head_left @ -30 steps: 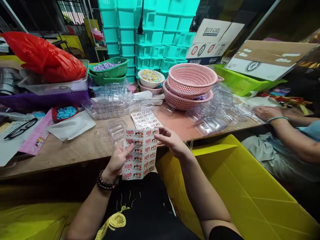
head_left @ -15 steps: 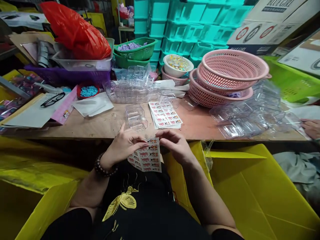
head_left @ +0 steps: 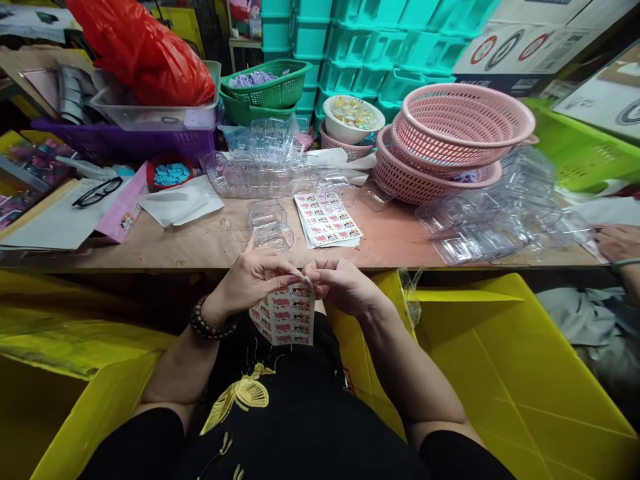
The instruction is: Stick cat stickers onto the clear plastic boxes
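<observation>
A sticker sheet (head_left: 287, 316) with rows of pink and orange-black pictures hangs over my lap, bent along its length. My left hand (head_left: 257, 277) pinches its top edge between thumb and fingers. At the sheet's upper right corner, the thumb and fingertips of my right hand (head_left: 340, 283) are closed on the same sheet; whether a sticker has come loose there is too small to tell. Just beyond my hands, a clear plastic tray (head_left: 270, 225) lies on the table. To its right is a stack of similar sticker sheets (head_left: 327, 225).
Clear trays (head_left: 265, 175) line the table's back, with more (head_left: 480, 227) at right. Pink baskets (head_left: 435, 167) and a white bowl (head_left: 353, 137) stand behind. Glasses (head_left: 97, 193) rest on papers at left. Yellow boxes (head_left: 475, 360) flank my lap. Another person's hand (head_left: 620, 243) is at far right.
My right hand has moved left onto the sheet's upper corner, and its fingers have closed there. My left hand still holds the sheet. The view has shifted slightly.
</observation>
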The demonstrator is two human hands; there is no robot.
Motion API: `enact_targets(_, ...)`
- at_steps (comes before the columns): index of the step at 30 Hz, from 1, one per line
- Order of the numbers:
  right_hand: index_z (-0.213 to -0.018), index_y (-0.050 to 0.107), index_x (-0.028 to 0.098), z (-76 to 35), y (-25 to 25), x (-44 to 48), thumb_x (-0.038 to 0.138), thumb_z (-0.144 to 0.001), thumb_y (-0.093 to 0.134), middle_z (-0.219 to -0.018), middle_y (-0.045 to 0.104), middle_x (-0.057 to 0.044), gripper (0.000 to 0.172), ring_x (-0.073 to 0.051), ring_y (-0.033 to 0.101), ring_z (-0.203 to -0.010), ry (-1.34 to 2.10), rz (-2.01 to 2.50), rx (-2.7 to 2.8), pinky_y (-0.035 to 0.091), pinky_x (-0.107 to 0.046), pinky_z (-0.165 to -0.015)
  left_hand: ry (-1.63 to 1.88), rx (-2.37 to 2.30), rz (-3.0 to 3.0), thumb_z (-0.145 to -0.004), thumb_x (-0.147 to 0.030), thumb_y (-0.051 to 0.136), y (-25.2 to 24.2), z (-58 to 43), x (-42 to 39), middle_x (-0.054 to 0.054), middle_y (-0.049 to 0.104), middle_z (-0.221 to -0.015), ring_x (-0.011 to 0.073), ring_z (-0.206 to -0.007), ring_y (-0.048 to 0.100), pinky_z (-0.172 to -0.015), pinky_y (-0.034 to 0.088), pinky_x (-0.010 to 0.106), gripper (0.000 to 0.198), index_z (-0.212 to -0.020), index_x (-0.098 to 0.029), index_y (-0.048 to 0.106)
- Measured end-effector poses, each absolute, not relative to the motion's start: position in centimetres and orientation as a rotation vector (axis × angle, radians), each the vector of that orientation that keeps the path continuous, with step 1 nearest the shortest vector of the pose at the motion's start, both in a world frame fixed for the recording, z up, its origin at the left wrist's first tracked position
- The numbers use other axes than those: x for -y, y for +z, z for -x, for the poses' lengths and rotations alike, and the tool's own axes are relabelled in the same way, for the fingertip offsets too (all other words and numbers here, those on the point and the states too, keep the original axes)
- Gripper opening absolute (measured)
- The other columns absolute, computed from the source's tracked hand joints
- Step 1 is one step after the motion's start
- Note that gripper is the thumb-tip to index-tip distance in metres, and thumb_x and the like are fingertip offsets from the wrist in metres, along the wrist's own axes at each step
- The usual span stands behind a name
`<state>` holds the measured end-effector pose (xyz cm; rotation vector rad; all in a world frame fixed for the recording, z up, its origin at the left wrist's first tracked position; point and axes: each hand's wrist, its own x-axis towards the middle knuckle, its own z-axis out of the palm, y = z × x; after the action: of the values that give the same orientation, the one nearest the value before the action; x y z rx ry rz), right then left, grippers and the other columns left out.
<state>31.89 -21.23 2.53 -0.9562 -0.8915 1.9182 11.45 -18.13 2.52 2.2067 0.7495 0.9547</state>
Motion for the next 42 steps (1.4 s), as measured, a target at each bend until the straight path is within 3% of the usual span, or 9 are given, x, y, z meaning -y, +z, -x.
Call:
enact_targets(5, -0.062, 0.065, 0.012, -31.0, 2.1, 21.3, 0.033, -0.056, 0.088, -0.049, 0.053, 0.004, 0.031, -0.003, 0.038, -0.044, 1.97, 0.973, 0.825, 0.028, -0.017, -0.045, 1.008, -0.679, -2.324, -0.091, -0.033, 0.066, 3.0, -10.9, 18.3, -0.001, 0.074, -0.081, 0.0157, -0.083, 0.069, -0.121, 0.016, 0.056, 0.014, -0.085, -0.025, 0.076)
enact_targets(10, -0.071, 0.069, 0.017, -30.6, 1.9, 21.6, 0.039, -0.059, 0.088, -0.062, 0.061, 0.003, 0.031, -0.007, 0.049, -0.054, 1.765, 0.989, 0.878, 0.04, -0.02, -0.053, 0.944, -0.757, -2.292, -0.093, -0.034, 0.062, 3.6, -10.6, 18.2, -0.003, 0.074, -0.078, 0.0135, -0.072, 0.068, -0.121, 0.016, 0.055, 0.017, -0.086, -0.023, 0.074)
enact_targets(15, -0.08, 0.074, 0.023, -30.5, 2.5, 22.5, 0.035, -0.08, 0.073, -0.082, 0.065, -0.002, 0.013, -0.014, 0.06, -0.076, 1.155, 0.977, 1.376, 0.05, -0.028, -0.07, 0.839, -0.871, -2.265, -0.09, -0.034, 0.064, 3.6, -10.5, 17.9, -0.001, 0.075, -0.076, 0.0148, -0.069, 0.067, -0.114, 0.032, 0.053, 0.018, -0.084, -0.021, 0.075)
enact_targets(18, -0.094, 0.076, 0.025, -30.6, 2.1, 22.9, 0.03, -0.087, 0.066, -0.09, 0.065, -0.004, 0.013, -0.016, 0.062, -0.082, 0.739, 1.032, 1.654, 0.051, -0.03, -0.071, 0.798, -0.909, -2.186, -0.087, -0.035, 0.065, 3.6, -10.5, 17.7, 0.003, 0.075, -0.076, 0.0157, -0.069, 0.066, -0.086, 0.052, 0.035, 0.02, -0.083, -0.019, 0.077)
enact_targets(21, -0.103, 0.076, 0.027, -30.7, 0.7, 22.9, 0.024, -0.092, 0.063, -0.089, 0.07, -0.005, 0.018, -0.017, 0.063, -0.08, 0.246, 1.091, 1.801, 0.051, -0.032, -0.073, 0.69, -0.892, -1.99, -0.085, -0.037, 0.066, 3.5, -10.6, 17.2, 0.006, 0.075, -0.079, 0.0157, -0.07, 0.065, -0.063, 0.048, 0.024, 0.025, -0.086, -0.015, 0.078)
enact_targets(27, -0.106, 0.075, 0.031, -31.6, -3.3, 22.4, 0.014, -0.091, 0.061, -0.094, 0.077, -0.003, 0.027, -0.017, 0.066, -0.084, -0.548, 0.917, 2.014, 0.044, -0.033, -0.076, 0.472, -0.917, -1.703, -0.079, -0.053, 0.065, 1.5, -11.8, 15.5, 0.001, 0.06, -0.057, 0.0102, -0.055, 0.048, -0.051, 0.034, 0.022, 0.045, -0.066, -0.011, 0.073)
enact_targets(31, -0.107, 0.074, 0.035, -32.5, -5.4, 22.4, 0.015, -0.091, 0.063, -0.097, 0.078, -0.001, 0.029, -0.016, 0.067, -0.084, -0.502, 0.851, 2.16, 0.046, -0.032, -0.078, 0.369, -0.898, -1.621, -0.072, -0.057, 0.069, -0.2, -12.5, 14.7, -0.002, 0.049, -0.051, 0.0076, -0.05, 0.038, -0.048, 0.027, 0.022, 0.049, -0.055, -0.011, 0.064)
enact_targets(38, -0.112, 0.073, 0.036, -33.6, -8.4, 21.7, 0.012, -0.091, 0.062, -0.098, 0.077, -0.003, 0.034, -0.018, 0.068, -0.089, -0.263, 0.929, 2.176, 0.049, -0.035, -0.082, 0.325, -0.916, -1.629, -0.074, -0.063, 0.068, -2.6, -11.6, 14.8, 0.004, 0.066, -0.065, 0.0111, -0.057, 0.053, -0.055, 0.041, 0.022, 0.052, -0.075, -0.011, 0.076)
enact_targets(42, -0.104, 0.075, 0.041, -33.0, -7.9, 21.9, 0.013, -0.09, 0.064, -0.094, 0.077, -0.001, 0.033, -0.018, 0.068, -0.083, -0.035, 0.952, 2.236, 0.051, -0.035, -0.077, 0.358, -0.998, -1.694, -0.078, -0.059, 0.064, -3.7, -11.6, 15.1, 0.005, 0.067, -0.062, 0.0128, -0.054, 0.055, -0.051, 0.042, 0.022, 0.051, -0.068, -0.011, 0.074)
